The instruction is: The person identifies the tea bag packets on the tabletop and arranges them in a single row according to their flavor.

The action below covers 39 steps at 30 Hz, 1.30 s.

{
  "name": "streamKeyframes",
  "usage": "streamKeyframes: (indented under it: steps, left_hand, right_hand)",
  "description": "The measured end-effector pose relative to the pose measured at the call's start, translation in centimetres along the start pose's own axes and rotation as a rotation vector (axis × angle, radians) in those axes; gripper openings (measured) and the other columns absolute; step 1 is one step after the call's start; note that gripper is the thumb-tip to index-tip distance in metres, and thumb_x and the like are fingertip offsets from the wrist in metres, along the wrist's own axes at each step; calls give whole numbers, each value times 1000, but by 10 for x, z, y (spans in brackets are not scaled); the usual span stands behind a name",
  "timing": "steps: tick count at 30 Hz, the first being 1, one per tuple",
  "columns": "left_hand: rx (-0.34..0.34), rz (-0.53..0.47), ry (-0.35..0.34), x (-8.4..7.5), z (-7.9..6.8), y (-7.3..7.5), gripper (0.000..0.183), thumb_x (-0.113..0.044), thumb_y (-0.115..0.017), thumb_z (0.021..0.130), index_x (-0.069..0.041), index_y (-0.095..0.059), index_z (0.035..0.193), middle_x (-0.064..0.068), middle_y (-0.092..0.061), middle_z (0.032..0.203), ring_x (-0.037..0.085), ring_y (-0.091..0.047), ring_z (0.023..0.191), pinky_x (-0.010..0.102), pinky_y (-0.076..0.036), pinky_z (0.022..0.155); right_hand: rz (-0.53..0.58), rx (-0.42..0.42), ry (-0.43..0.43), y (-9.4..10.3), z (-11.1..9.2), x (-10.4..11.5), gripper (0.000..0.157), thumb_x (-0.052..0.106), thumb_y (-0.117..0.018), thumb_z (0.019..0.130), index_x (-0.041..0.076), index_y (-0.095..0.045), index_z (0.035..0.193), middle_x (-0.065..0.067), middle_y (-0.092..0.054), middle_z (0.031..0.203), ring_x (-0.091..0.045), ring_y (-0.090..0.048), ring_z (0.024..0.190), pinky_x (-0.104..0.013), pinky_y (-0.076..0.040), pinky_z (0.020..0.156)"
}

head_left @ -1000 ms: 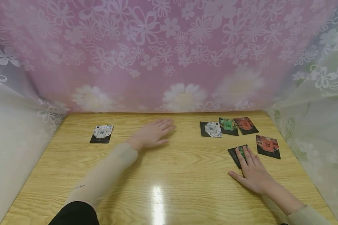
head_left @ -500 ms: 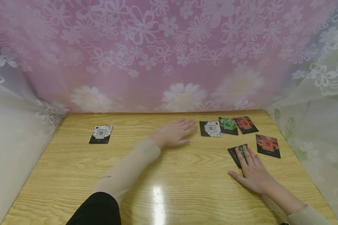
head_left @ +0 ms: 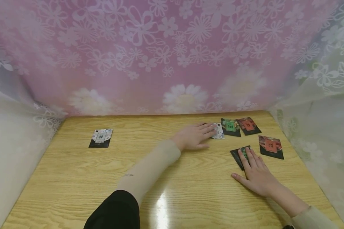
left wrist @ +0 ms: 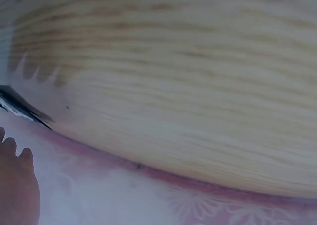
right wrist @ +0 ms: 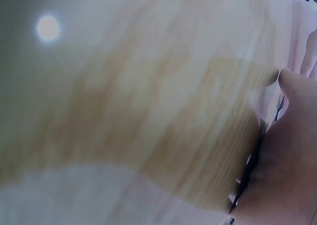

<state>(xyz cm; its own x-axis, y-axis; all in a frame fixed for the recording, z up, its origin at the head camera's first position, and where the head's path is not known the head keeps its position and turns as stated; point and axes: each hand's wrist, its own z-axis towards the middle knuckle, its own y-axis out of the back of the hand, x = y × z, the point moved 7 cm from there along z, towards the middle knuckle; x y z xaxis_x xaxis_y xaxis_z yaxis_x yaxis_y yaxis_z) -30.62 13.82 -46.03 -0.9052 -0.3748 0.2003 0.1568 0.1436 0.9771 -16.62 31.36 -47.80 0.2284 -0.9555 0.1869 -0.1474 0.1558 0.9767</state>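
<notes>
My left hand (head_left: 193, 136) reaches across the table with its fingers straight. Its fingertips overlap the left part of a flat white-and-black packet (head_left: 219, 132); whether they touch it I cannot tell. In the left wrist view the hand (left wrist: 17, 185) shows at the lower left, near a packet edge (left wrist: 22, 110). Farther right, my right hand (head_left: 256, 175) lies with straight fingers over a green-and-black packet (head_left: 236, 158), hiding much of it. The thumb is spread to the left. The right wrist view catches that hand (right wrist: 287, 155) at its right edge.
Another white-and-black packet (head_left: 101, 138) lies far left on the wooden table (head_left: 132, 210). Beyond the hands are a green packet (head_left: 231, 127) and a red packet (head_left: 248, 126). A second red packet (head_left: 271, 147) lies at right. Floral curtains (head_left: 172, 63) enclose the table.
My left hand has slid to the right across the table, from bare wood to the white-and-black packet, and now partly covers it. The right hand stays on the green-and-black packet.
</notes>
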Motion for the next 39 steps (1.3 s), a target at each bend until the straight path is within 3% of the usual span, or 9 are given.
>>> streamKeyframes:
  steps: [8,18,24,39]
  left_hand:
    - [85,-37,42,-4,11,-10,74,-65,-19,95,-24,-1,153,0,4,160,18,4,146,34,-6,120]
    - [112,-83,101,0,2,-20,77,-67,-16,93,-23,3,153,1,4,160,18,0,147,33,-9,119]
    - [95,-92,111,2,-12,-23,76,-65,-19,95,-21,0,153,4,2,160,20,-2,147,33,-11,119]
    - [58,-111,138,7,-69,-28,73,-60,-22,97,-19,-3,153,7,0,160,22,-3,147,36,-13,119]
  right_hand:
    - [-3,7,-7,-3,1,-3,94,65,-42,90,11,3,153,-26,5,155,-44,2,142,-67,-9,108]
    - [20,-17,0,-3,1,-2,93,62,-44,91,11,1,153,-26,4,155,-44,2,143,-65,-4,110]
    - [15,-8,0,-3,1,-2,93,64,-43,91,11,2,153,-26,4,155,-43,3,143,-65,-4,110]
    - [12,0,4,-1,-1,1,93,63,-43,91,10,2,153,-27,3,155,-44,3,142,-66,-6,110]
